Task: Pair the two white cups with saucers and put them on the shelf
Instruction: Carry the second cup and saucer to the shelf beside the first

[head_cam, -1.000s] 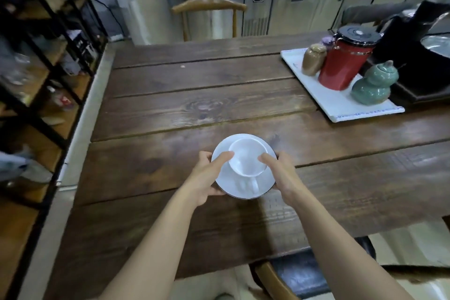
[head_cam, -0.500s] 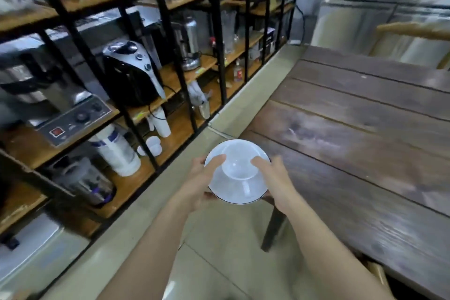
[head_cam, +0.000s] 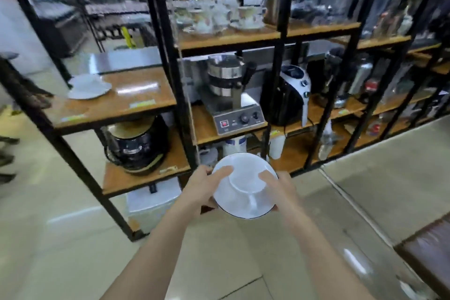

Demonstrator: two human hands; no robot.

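I hold a white cup point(head_cam: 246, 181) sitting on a white saucer point(head_cam: 233, 204) in front of me, over the floor. My left hand point(head_cam: 202, 187) grips the saucer's left rim with a finger on the cup. My right hand point(head_cam: 280, 190) grips the right rim the same way. A second white cup on its saucer point(head_cam: 89, 86) stands on the wooden shelf point(head_cam: 136, 97) at the left, at middle height. The view is motion-blurred.
The black metal shelving holds a steel machine point(head_cam: 231, 95), a black-and-white appliance point(head_cam: 289, 95), a black cooker point(head_cam: 137, 146) lower left, and patterned cups point(head_cam: 219, 18) higher up. A dark table corner point(head_cam: 428, 248) shows at the lower right. Tiled floor lies below.
The view has swung from the table to face the shelving. Both hands still carry the cup and saucer, now off the table and in front of the shelves.
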